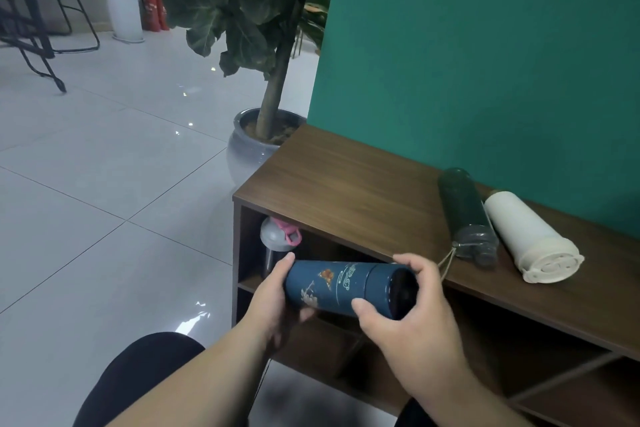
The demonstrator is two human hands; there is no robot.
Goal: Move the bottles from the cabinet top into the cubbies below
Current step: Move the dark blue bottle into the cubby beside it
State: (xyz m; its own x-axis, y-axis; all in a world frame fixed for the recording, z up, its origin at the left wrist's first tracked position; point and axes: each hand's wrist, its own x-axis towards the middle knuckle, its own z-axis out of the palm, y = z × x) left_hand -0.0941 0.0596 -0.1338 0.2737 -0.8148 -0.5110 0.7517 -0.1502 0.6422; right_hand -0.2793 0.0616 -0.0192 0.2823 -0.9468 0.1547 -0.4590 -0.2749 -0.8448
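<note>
No text can be read; the blue bottle (349,288) shows only decorative gold patterns.

Teal wall (485,62), glossy tiled floor (104,166)

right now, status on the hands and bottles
Left hand and right hand hold patterned navy blue flask sideways, before the cubbies. Dark green bottle, cream white bottle lie on cabinet top.

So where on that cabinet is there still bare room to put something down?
The cabinet top is bare from its left edge to the dark green bottle. It is crowded on the right, where that bottle and the white bottle lie side by side. The top-left cubby holds a grey-capped bottle.
</note>
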